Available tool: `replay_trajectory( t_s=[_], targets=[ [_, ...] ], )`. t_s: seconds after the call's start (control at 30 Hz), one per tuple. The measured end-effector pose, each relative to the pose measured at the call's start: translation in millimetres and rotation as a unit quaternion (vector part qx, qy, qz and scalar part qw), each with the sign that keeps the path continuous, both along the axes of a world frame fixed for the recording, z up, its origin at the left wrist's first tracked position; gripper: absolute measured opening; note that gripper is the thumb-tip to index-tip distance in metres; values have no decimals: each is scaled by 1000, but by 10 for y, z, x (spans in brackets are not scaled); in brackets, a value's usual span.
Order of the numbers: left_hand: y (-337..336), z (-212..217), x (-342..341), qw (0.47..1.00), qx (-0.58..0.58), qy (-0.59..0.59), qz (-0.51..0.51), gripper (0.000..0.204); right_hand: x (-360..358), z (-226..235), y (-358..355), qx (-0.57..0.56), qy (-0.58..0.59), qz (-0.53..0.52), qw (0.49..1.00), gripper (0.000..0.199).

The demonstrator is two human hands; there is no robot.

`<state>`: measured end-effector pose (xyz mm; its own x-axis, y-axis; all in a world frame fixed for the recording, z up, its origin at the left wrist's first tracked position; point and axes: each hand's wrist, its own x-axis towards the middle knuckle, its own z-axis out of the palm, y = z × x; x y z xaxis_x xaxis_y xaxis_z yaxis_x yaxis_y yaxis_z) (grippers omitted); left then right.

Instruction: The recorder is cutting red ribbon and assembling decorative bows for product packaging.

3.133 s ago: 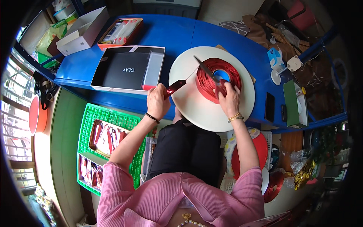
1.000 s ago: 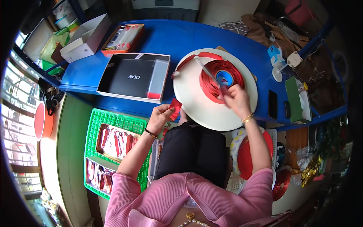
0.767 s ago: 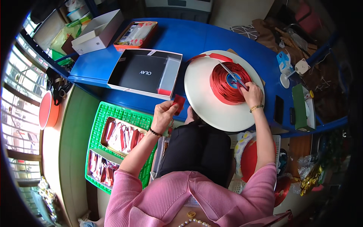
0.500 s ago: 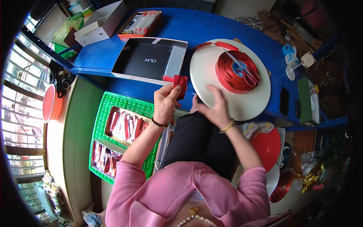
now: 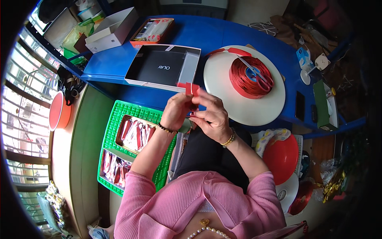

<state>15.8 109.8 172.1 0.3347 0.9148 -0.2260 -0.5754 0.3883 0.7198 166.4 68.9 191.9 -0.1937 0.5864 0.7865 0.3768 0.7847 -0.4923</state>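
Two hands meet in the middle of the picture, just above the person's lap. The left hand and the right hand both pinch a small piece of red ribbon, and its square end sticks up above the fingers. The hands are close together and curled tight around it, so the little piece can be bent or folded with both thumbs.

A big roll of red ribbon lies on a round white disc in the upper right, near enough for the right hand to reach. Scissors rest on top of the roll, out of both hands.

A black box lid lies open on the blue surface just above the hands. A green basket sits lower left beside the person's knee, with red packets laid in trays inside it, easy for the left hand to get to.
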Motion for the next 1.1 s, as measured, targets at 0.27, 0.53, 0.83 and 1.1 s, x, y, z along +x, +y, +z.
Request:
replay_trajectory(
  t_s=[0.27, 0.53, 0.83, 1.1],
  targets=[
    [166, 173, -187, 892, 332, 187, -243, 90, 304, 127, 64, -109, 39, 31, 993, 12],
    [161, 560, 222, 950, 179, 194, -170, 30, 328, -24, 172, -219, 224, 58, 948, 76],
    [660, 1184, 46, 960, 251, -67, -107, 29, -393, -925, 62, -349, 285, 27, 892, 65],
    [1130, 1138, -641, 943, 329, 40, -20, 36, -176, -640, 80, -464, 258, 279, 800, 11]
  ],
)
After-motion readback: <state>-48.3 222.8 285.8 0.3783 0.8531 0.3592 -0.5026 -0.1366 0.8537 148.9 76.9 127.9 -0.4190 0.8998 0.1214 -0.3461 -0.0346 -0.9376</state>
